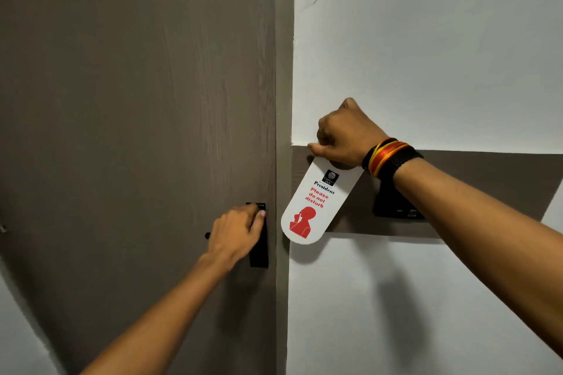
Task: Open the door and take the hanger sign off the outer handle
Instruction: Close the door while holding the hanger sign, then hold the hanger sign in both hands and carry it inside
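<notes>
the door [137, 100] looks shut, its edge flush against the frame [283, 100]. the left hand [236, 230] is closed over the black handle [259, 250] and its lock plate, fingers curled around the top; only the lever's tip shows at 9 o'clock of the hand. the right hand [344, 140], a threaded band [388, 158] at its wrist, is pinched shut on the top of the sign [313, 202], which hangs tilted with its rounded bottom swinging toward 7 o'clock, just beside the door edge at 3 o'clock of the handle. the sign reads "please do not disturb" and is free of any handle, so the taking-off part seems done. a dark panel [396, 207] sits on the wall band at 3 o'clock of the sign.

judging from this, the step in hand is securing the door. to do it well, keep the left grip firm on the lever and move it fully before letting go, so the latch seats. hold the sign clear of the gap between door and frame; the thin card could snag or crease there. keep the right pinch near the hook hole so it does not slip.
</notes>
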